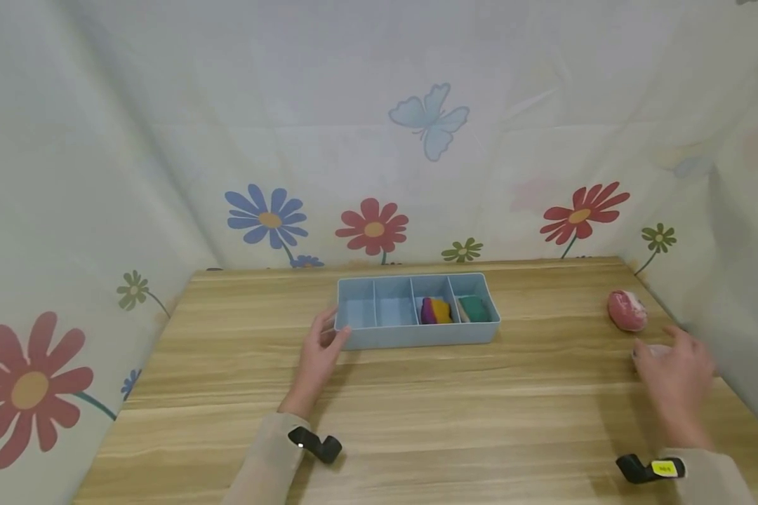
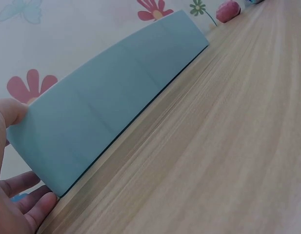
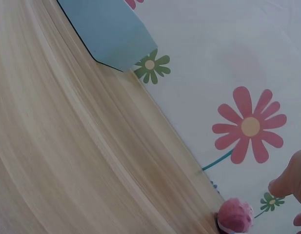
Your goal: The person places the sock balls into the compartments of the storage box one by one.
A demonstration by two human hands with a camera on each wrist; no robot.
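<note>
A light blue box with several compartments (image 1: 417,337) stands on the wooden table. My left hand (image 1: 318,351) grips its left end, thumb at the front top corner and fingers round the side and lower corner. A purple and yellow cloth bundle (image 1: 436,311) lies in the third compartment from the left, a green one (image 1: 474,308) in the rightmost. At the table's right, my right hand (image 1: 677,368) is over a pale bundle (image 1: 659,349), mostly hidden by the hand. In the right wrist view, a gap shows between thumb (image 3: 287,181) and fingers.
A pink and white round bundle (image 1: 628,311) sits just behind the right hand, near the table's right edge. Behind the table (image 1: 429,414) hangs a flower-printed curtain (image 1: 328,140), which also encloses the left and right sides.
</note>
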